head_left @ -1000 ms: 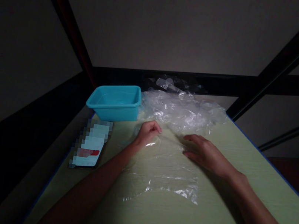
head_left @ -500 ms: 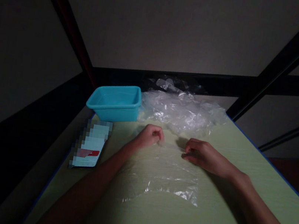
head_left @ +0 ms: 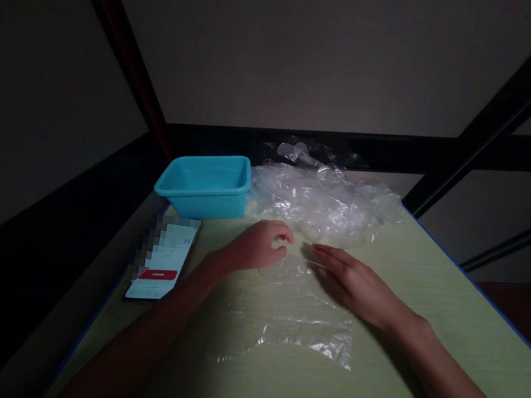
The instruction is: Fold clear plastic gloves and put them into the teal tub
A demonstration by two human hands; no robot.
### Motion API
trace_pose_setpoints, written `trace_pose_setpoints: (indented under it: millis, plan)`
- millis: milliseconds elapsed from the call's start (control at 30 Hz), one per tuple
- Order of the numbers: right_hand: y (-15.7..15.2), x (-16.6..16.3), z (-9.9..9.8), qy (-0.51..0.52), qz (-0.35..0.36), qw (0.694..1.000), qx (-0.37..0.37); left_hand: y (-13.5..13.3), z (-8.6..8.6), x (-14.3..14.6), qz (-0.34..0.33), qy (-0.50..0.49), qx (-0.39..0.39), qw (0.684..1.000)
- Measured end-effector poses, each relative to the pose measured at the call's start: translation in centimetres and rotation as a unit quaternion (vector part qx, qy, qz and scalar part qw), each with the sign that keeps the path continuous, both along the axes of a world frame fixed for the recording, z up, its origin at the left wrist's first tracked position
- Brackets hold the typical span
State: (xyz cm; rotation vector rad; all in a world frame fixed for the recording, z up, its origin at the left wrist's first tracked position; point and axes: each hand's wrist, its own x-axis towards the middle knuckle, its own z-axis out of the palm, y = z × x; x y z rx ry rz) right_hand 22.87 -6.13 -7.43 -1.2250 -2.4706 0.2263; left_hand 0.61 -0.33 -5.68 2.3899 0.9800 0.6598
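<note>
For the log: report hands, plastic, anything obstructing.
Left hand curled open. Right hand flatter, grip unclear. Clear plastic sheet spread on table. Crumpled plastic heap beyond hands.

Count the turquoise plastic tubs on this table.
1: the turquoise plastic tub stands at the far left of the table, just beyond the smartphone and beside the crumpled clear plastic. No other shows.

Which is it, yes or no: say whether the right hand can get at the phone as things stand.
Probably not directly: the left arm lies between the right hand and the phone, so the right hand would likely have to reach over or around it.
</note>
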Motion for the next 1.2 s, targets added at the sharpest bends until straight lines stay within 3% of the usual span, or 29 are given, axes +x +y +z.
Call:
trace_pose_setpoints:
  millis: [133,267,767,1200]
  plan:
    - [-0.8,-1.7,-1.0,-0.039,0.017,0.999,0.018,-3.2,-1.7,1.1,-0.043,0.106,0.074,0.991]
    - [-1.4,-2.7,-1.9,-0.074,0.025,0.997,0.029,-4.7,-2.7,1.1,-0.032,0.191,0.094,0.977]
    - [-2.4,-1.8,-4.1,-0.086,-0.011,0.995,0.042,-4.6,-4.4,1.0,-0.033,0.251,0.125,0.959]
    - [-2.3,0.0,-3.1,-0.119,-0.112,0.986,0.039,-4.1,-4.1,0.7,0.006,0.255,0.094,0.962]
